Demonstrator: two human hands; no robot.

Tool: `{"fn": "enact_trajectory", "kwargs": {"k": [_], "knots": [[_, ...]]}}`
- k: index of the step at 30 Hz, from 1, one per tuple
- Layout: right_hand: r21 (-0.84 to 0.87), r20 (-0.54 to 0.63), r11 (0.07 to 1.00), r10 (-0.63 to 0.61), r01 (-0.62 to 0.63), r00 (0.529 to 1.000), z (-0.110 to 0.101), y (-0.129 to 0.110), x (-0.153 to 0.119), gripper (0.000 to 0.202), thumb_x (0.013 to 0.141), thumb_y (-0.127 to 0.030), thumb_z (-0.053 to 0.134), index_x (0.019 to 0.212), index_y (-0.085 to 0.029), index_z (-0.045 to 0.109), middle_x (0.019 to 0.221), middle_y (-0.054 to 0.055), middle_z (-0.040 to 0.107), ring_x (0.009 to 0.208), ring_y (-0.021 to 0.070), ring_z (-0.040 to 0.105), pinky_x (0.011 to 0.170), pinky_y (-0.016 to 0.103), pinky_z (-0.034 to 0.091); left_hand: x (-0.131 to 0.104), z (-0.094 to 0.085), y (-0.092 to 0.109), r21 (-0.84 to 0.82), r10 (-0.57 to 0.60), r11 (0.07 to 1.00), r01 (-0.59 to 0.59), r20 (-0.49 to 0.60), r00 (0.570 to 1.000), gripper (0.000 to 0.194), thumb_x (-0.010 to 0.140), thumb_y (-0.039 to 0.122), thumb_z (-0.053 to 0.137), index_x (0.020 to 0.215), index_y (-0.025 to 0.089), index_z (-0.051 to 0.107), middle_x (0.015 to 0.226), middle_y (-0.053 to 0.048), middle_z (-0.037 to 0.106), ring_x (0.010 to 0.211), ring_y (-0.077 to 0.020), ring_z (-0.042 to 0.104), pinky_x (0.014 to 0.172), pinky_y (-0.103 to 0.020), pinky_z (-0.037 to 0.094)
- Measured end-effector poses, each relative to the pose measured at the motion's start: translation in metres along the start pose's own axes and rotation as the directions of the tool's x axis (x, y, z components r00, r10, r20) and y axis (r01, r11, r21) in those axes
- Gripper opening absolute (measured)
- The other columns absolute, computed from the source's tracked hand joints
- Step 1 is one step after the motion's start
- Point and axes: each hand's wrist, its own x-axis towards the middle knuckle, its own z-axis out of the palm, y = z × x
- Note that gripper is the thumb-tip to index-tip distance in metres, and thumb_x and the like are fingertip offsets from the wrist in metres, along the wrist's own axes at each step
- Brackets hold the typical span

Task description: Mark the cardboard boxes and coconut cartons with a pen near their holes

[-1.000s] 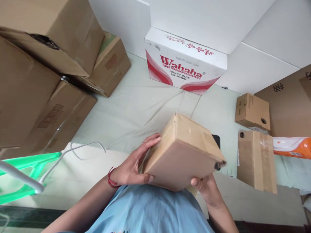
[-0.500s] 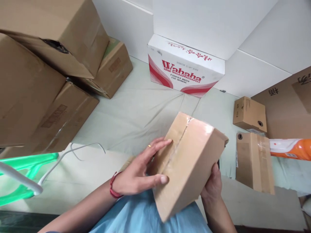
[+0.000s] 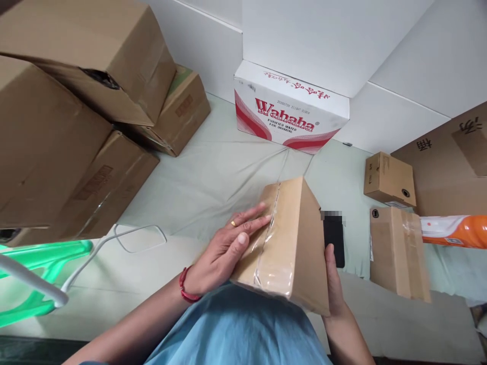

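A brown cardboard box (image 3: 289, 243) with clear tape along its seam is held in front of my blue clothing, tilted. My left hand (image 3: 236, 243), with a ring and a red bracelet, lies on the box's taped face near its left edge. My right hand (image 3: 335, 284) grips the box's right side; its thumb shows and the other fingers are hidden behind the box. A black phone-like object (image 3: 334, 241) lies just right of the box.
Large cartons (image 3: 91, 187) are stacked at the left above a green stool (image 3: 45, 263). A white and red Wahaha box (image 3: 289, 111) stands by the wall. Two small boxes, one nearer (image 3: 395, 248) and one farther (image 3: 391, 177), sit at the right beside an orange package (image 3: 456, 231).
The held box has turned so that its taped seam runs more upright. My left hand has shifted over the taped face, its fingers closer together. The black object at the right has come into view.
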Motion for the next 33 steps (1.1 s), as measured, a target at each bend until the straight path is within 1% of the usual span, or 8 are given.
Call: {"fn": "enact_trajectory", "kwargs": {"k": [3,9,15,20,23,25,29,33], "knots": [[-0.043,0.008,0.999,0.026,-0.025,1.0,-0.008,0.004,0.004,0.096,0.092,-0.1,0.033,0.13,-0.027,0.084,0.099,0.013,0.087,0.106,0.0336,0.083,0.087,0.048,0.069,0.002,-0.007,0.004,-0.051,0.003,0.999,-0.002,0.028,1.0,0.059,0.118,0.057,0.027,0.157,0.036,0.065,0.17,-0.004,0.057,0.16,-0.0298,0.049,0.137,-0.049,0.033],[0.067,-0.148,0.978,0.205,-0.197,0.968,-0.028,0.012,0.014,0.087,0.087,-0.098,0.053,0.116,-0.024,0.087,0.095,0.012,0.086,0.107,0.0373,0.084,0.087,0.051,0.069,0.003,-0.015,0.013,0.003,0.003,1.0,-0.003,-0.001,1.0,0.054,0.114,0.057,0.045,0.156,0.029,0.067,0.167,-0.007,0.059,0.159,-0.0335,0.052,0.135,-0.049,0.039],[0.066,-0.233,0.977,-0.181,0.201,0.956,0.0,0.001,0.016,0.07,0.096,-0.085,0.058,0.144,-0.037,0.074,0.141,0.004,0.079,0.139,0.0323,0.071,0.11,0.053,0.063,-0.002,-0.019,0.019,-0.023,0.026,0.999,-0.025,0.043,0.999,0.056,0.11,0.049,0.058,0.162,0.03,0.061,0.173,-0.01,0.052,0.164,-0.0376,0.043,0.134,-0.056,0.039],[0.075,-0.193,0.959,-0.256,0.275,0.947,-0.004,0.003,0.01,0.066,0.094,-0.081,0.061,0.142,-0.038,0.077,0.132,0.008,0.082,0.135,0.0372,0.072,0.11,0.057,0.061,-0.004,-0.02,0.02,0.021,0.07,0.997,-0.071,0.044,0.997,0.074,0.098,0.043,0.076,0.167,0.028,0.054,0.169,-0.016,0.055,0.166,-0.0397,0.04,0.128,-0.053,0.048],[-0.005,-0.086,0.954,-0.299,0.3,0.95,-0.025,0.015,0.008,0.063,0.089,-0.079,0.069,0.135,-0.038,0.079,0.122,0.01,0.084,0.125,0.0392,0.075,0.106,0.059,0.061,0.0,-0.018,0.023,0.167,0.012,0.986,0.009,-0.123,0.992,0.059,0.095,0.041,0.082,0.15,0.022,0.072,0.102,-0.012,0.082,0.137,-0.0342,0.069,0.117,-0.045,0.054],[-0.042,-0.026,0.953,-0.301,0.3,0.953,-0.034,0.025,0.006,0.065,0.084,-0.08,0.075,0.134,-0.038,0.078,0.125,0.01,0.083,0.12,0.0395,0.076,0.1,0.059,0.063,0.002,-0.017,0.025,0.204,-0.052,0.973,0.105,-0.248,0.967,0.044,0.097,0.045,0.081,0.135,0.022,0.082,0.065,-0.001,0.064,0.102,-0.027,0.077,0.1,-0.037,0.059],[-0.048,-0.009,0.968,-0.248,0.248,0.969,-0.03,0.033,0.007,0.072,0.08,-0.081,0.081,0.135,-0.036,0.076,0.12,0.011,0.082,0.089,0.0321,0.079,0.068,0.046,0.066,0.007,-0.015,0.029,0.279,-0.097,0.935,0.22,-0.397,0.913,0.041,0.095,0.053,0.079,0.119,0.021,0.087,0.057,0.006,0.047,0.058,-0.012,0.051,0.063,-0.024,0.046],[-0.018,-0.094,0.963,-0.27,0.269,0.958,-0.014,0.02,0.02,0.066,0.083,-0.079,0.08,0.124,-0.027,0.078,0.071,0.001,0.071,0.048,0.0176,0.062,0.038,0.028,0.051,0.013,-0.016,0.032,0.308,-0.121,0.916,0.258,-0.399,0.909,0.039,0.096,0.055,0.075,0.097,0.019,0.09,0.064,-0.001,0.065,0.058,-0.0116,0.049,0.055,-0.024,0.038]]}}
